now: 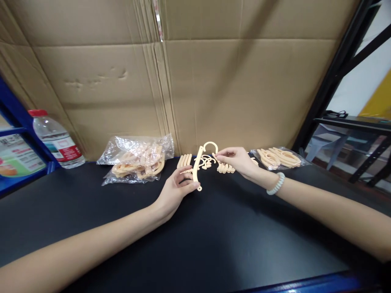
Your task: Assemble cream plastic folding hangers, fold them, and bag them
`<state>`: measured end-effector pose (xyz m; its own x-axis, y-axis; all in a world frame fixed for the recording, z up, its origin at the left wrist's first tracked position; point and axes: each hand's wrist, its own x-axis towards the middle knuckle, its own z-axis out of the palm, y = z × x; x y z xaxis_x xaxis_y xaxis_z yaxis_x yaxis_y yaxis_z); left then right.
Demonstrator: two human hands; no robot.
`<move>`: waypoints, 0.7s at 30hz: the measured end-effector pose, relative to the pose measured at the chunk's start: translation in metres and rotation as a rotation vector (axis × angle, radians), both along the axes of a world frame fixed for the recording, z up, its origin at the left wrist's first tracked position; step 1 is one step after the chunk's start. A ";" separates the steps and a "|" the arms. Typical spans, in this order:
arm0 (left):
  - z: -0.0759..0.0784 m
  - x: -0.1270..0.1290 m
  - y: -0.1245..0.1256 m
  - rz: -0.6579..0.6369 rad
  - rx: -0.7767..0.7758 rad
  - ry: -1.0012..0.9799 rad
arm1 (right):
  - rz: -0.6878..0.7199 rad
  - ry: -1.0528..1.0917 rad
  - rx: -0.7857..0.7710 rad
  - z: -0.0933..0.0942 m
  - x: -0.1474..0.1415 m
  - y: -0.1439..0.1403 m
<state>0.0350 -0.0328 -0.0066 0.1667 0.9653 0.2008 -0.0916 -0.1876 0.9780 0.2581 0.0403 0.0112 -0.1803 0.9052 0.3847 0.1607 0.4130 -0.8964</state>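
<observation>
My left hand (180, 182) is closed on the lower part of a cream plastic hanger arm (196, 167), tilted nearly upright, with a small holed tab at its bottom end. A cream hanger hook (210, 143) curves above it, one end meeting the arm's top; whether they are joined I cannot tell. The hook's other end is pinched by my right hand (235, 159), which has a pale beaded bracelet at the wrist. Behind the hands lie a row of hanger arms (184, 160), loose hooks (207, 162) and another row of curved-ended pieces (225, 168).
On the black table (195, 244), a clear bag of cream hanger parts (137, 160) lies left and another bag (278, 158) right. A water bottle (58, 140) stands far left. Cardboard (244, 81) walls off the back; a black metal frame (332, 85) rises at right.
</observation>
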 end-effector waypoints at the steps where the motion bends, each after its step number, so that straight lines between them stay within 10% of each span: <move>1: 0.000 0.000 0.000 -0.012 -0.002 0.009 | 0.009 0.055 -0.028 -0.003 -0.001 -0.006; 21: 0.000 0.006 -0.006 -0.131 0.156 0.222 | 0.448 0.302 -0.427 -0.022 -0.015 -0.059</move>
